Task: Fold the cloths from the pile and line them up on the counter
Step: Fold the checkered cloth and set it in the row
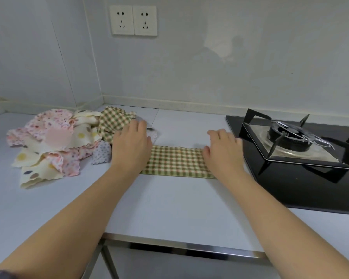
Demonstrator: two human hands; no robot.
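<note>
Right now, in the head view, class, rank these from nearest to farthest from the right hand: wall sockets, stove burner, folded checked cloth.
1. The folded checked cloth, under the right hand, touching it.
2. The stove burner, just to its right.
3. The wall sockets, high on the back wall, leftward.

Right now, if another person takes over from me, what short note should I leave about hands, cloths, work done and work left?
Left hand: flat, pressing the left end of the green checked cloth.
Right hand: flat, pressing its right end.
The cloth lies as a folded strip on the counter, between the pile and the stove.
Done: this cloth folded into a strip.
Left: finish it, then fold the pile; nothing lined up yet.
</note>
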